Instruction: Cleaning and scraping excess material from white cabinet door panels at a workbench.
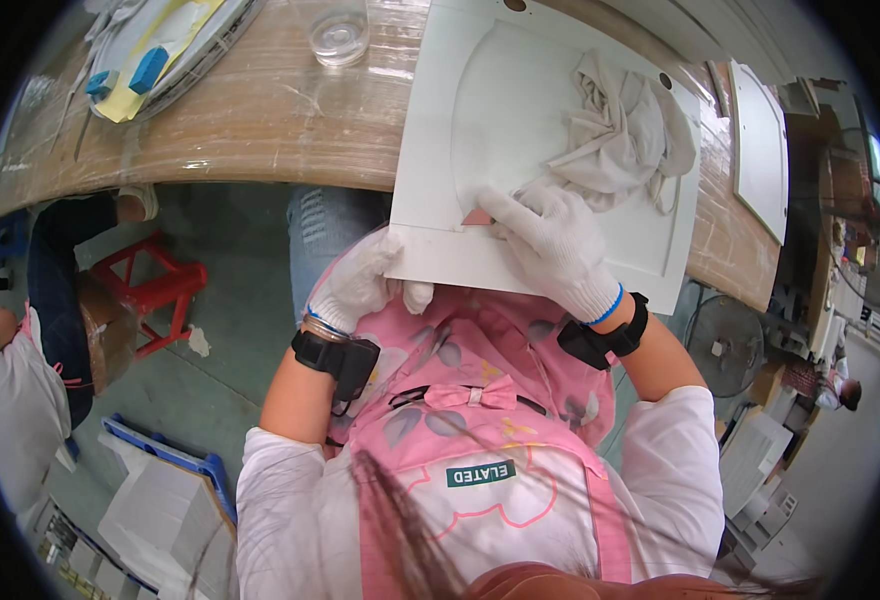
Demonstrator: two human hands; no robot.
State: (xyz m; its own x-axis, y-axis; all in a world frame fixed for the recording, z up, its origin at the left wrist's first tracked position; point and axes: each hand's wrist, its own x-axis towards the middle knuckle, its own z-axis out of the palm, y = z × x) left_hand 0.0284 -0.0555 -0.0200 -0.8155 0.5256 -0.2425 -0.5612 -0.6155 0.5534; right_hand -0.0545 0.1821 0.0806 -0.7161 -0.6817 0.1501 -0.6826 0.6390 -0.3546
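A white cabinet-door-like panel (505, 120) with a raised frame lies in front of me, its near edge reaching past the wrapped table toward my apron. My left hand (358, 280), in a white knit glove, is closed around the panel's near left corner. Over the near left part of the panel, my gloved right hand (552, 245) presses down a small reddish-brown piece that looks like sandpaper (476, 217); its fingers partly cover it. Just beyond that hand, a crumpled off-white cloth (625, 130) rests on the panel's right side.
On the plastic-wrapped table (260, 110) are a clear cup (340, 40) and a round tray with blue blocks (148, 70). Another white panel (760, 150) lies to the right. A red stool (165, 290), a person (20, 400) at left and a floor fan (725, 345) surround me.
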